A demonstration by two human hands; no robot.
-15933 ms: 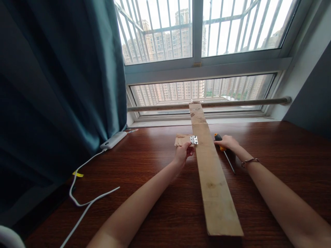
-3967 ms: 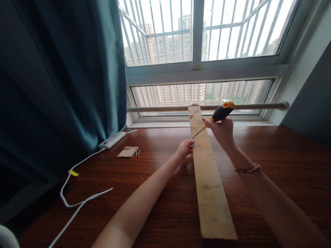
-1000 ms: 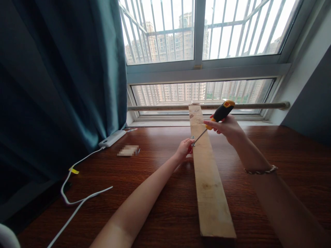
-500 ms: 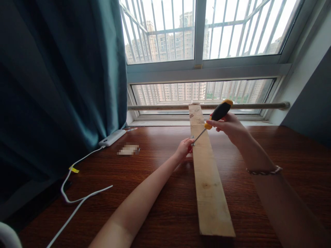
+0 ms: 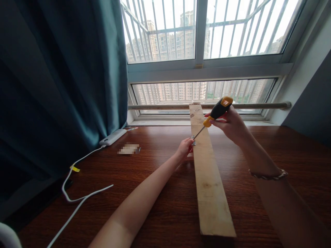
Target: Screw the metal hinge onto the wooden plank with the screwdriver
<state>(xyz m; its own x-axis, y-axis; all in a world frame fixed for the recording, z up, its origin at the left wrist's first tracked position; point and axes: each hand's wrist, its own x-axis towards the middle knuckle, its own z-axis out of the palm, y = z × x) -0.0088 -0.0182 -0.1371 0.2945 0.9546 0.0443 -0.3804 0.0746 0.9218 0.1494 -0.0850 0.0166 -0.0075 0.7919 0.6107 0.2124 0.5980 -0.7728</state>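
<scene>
The right hand grasps the screwdriver, which is tilted, with its tip at the hinge. The left hand pinches this hinge at the left edge of the board. The board lies on the surface. The white box lies beside the curtain, well apart from the 2 hands.

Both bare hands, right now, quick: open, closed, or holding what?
Left hand: closed, pinching the small silver metal hinge at the long pale wooden board's edge.
Right hand: closed, holding the black-and-yellow screwdriver by its handle.
</scene>
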